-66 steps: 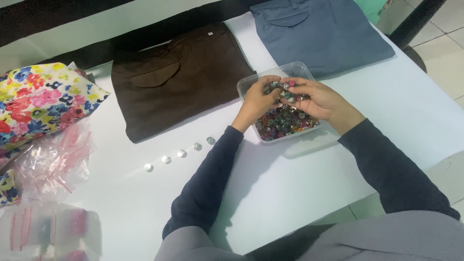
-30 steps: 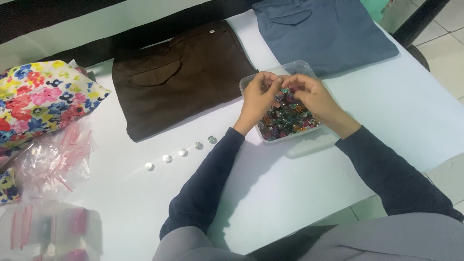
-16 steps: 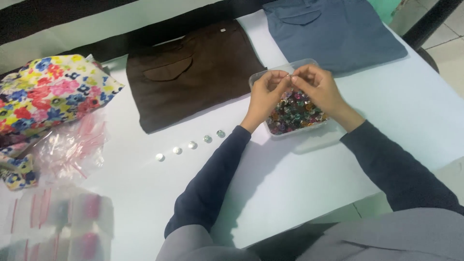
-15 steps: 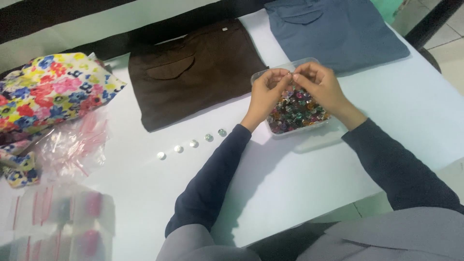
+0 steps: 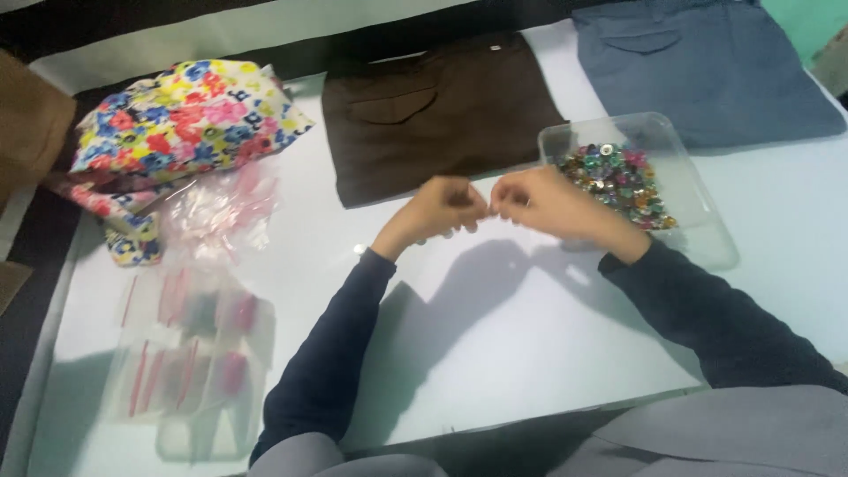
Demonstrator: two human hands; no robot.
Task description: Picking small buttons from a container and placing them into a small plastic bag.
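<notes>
White table (image 5: pixel 495 353) – left hand (image 5: pixel 439 209), right hand (image 5: pixel 548 203) at frame centre, fingertips pinched together, pinched item too small to tell; clear button tray (image 5: pixel 698 221) just right.

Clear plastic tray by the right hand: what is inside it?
The tray holds a heap of small mixed-colour buttons toward its far end; its near end shows bare. The right hand covers the heap's left edge.

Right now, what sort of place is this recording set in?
Probably a small sewing or garment workshop: folded brown trousers and blue trousers lie on a white table, beside a clear tray of mixed buttons and small zip bags.
</notes>
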